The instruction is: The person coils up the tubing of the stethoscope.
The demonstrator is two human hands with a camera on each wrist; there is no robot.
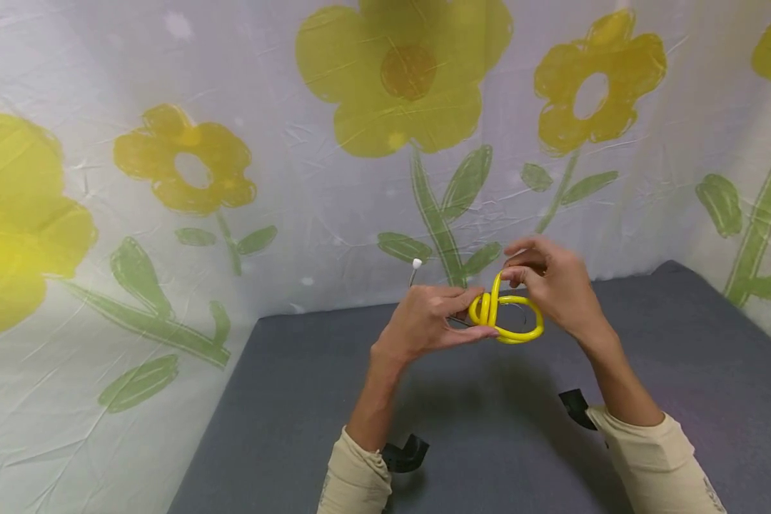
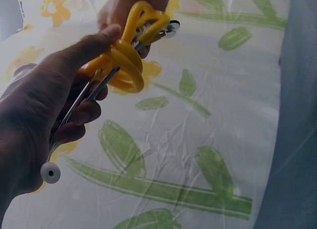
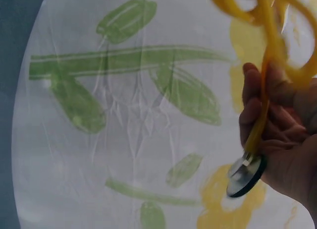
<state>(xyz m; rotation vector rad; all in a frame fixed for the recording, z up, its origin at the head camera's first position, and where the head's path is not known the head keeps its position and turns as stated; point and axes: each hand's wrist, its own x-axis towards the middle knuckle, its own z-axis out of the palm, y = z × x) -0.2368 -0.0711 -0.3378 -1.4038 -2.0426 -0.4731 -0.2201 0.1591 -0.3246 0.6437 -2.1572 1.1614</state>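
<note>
A stethoscope with yellow tubing [image 1: 520,335] is held up in the air between both hands, its tube looped and wound around itself. My left hand [image 1: 427,321] grips the wound part, thumb on top, with the metal ear tubes [image 2: 101,85] running along the palm. One white eartip [image 2: 50,172] sticks out past that hand. On the other side, my right hand [image 1: 552,282] pinches a length of the tube between thumb and fingers. In the right wrist view the round chestpiece [image 3: 246,175] hangs below the right hand's fingers at the tube's end.
Below the hands lies a dark grey tabletop [image 1: 295,428]. Behind it hangs a pale curtain [image 1: 334,235] printed with yellow flowers and green leaves. Black wrist mounts [image 1: 406,454] show at both cream sleeves [image 1: 655,457].
</note>
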